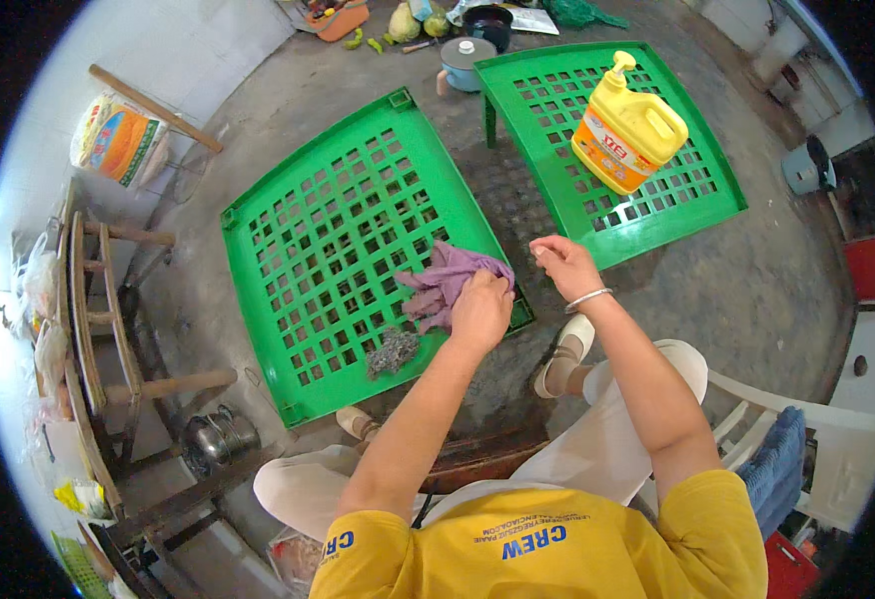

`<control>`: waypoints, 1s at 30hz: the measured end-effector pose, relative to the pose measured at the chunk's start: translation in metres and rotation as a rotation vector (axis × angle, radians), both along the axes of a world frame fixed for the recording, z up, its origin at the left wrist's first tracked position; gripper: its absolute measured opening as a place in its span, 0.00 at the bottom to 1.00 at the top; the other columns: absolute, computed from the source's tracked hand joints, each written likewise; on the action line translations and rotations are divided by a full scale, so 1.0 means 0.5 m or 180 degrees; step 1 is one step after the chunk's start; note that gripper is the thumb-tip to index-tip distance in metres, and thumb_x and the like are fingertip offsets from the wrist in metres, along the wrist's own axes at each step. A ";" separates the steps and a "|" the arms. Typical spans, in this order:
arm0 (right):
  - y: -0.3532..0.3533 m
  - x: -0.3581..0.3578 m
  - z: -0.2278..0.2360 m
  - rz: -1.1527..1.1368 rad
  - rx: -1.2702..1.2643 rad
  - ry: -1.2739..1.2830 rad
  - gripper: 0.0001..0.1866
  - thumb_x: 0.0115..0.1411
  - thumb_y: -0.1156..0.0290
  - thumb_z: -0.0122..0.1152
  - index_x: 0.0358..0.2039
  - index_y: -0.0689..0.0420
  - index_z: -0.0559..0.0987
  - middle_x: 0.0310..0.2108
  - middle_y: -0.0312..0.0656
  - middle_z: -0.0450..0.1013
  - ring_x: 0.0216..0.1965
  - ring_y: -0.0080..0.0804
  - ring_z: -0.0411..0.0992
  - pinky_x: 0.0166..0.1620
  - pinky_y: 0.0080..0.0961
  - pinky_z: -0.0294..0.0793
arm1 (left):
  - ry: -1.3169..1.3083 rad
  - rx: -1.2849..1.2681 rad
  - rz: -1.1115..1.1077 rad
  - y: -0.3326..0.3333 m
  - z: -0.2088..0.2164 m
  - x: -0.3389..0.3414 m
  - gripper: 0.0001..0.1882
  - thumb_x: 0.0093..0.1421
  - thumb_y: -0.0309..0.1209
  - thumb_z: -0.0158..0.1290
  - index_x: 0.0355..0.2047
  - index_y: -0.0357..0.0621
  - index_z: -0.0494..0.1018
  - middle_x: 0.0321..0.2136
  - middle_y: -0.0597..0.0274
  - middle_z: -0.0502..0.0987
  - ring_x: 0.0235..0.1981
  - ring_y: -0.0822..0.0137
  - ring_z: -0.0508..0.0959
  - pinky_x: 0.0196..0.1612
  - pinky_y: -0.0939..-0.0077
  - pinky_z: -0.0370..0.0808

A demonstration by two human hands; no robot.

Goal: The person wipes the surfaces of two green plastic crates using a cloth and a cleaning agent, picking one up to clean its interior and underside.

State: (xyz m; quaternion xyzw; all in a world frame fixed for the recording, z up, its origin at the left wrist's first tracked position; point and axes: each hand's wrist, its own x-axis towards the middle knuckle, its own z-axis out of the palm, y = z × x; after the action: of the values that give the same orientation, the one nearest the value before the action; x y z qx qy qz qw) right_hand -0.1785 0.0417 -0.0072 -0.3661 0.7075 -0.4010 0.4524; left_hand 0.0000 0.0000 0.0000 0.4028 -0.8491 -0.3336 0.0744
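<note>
My left hand (481, 311) is closed on a crumpled purple rag (447, 280), pressing it against the near right part of a green slotted plastic panel (343, 215). A grey metal scouring pad (393, 351) lies on the same panel, just left of that hand. My right hand (569, 266), with a bangle at the wrist, is raised over the gap between this panel and a second green slotted one (647, 232). Its thumb and fingers are pinched together; what they hold, if anything, is too small to make out. A yellow pump-top jug (625, 140) stands on the second panel.
A grey-lidded pot (465, 55), a black bowl (487, 28) and green vegetables (368, 42) are on the far floor. At left are a wooden rack (108, 309) and a metal pot (220, 439). A white chair (757, 429) with a blue cloth stands at right.
</note>
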 end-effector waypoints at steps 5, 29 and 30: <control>0.048 0.044 -0.118 0.0702 -0.0341 0.0703 0.19 0.63 0.61 0.45 0.43 0.63 0.75 0.43 0.55 0.72 0.46 0.51 0.70 0.50 0.36 0.68 | -0.0480 0.0050 -0.0430 -0.014 0.023 0.011 0.11 0.56 0.29 0.45 0.39 0.42 0.71 0.32 0.42 0.75 0.36 0.47 0.76 0.36 0.54 0.72; 0.081 0.169 -0.154 -0.1374 -0.0617 -0.0622 0.25 0.68 0.56 0.33 0.48 0.63 0.72 0.46 0.47 0.71 0.49 0.34 0.67 0.53 0.28 0.63 | 0.0011 0.1328 -0.1439 -0.058 -0.020 0.032 0.19 0.52 0.23 0.46 0.47 0.42 0.69 0.41 0.46 0.75 0.44 0.50 0.75 0.46 0.65 0.70; 0.079 0.169 -0.156 -0.1388 -0.0656 -0.0684 0.25 0.68 0.56 0.33 0.48 0.63 0.72 0.46 0.47 0.70 0.48 0.34 0.67 0.53 0.27 0.63 | -0.0005 0.1269 -0.1475 -0.059 -0.018 0.028 0.19 0.52 0.22 0.46 0.47 0.42 0.69 0.40 0.46 0.75 0.44 0.50 0.75 0.46 0.65 0.70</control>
State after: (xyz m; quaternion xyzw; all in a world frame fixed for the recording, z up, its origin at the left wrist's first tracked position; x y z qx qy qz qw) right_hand -0.0941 0.0810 -0.0850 -0.2043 0.6730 -0.5955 0.3882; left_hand 0.0139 -0.0297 -0.0092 0.2053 -0.8362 -0.5014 -0.0849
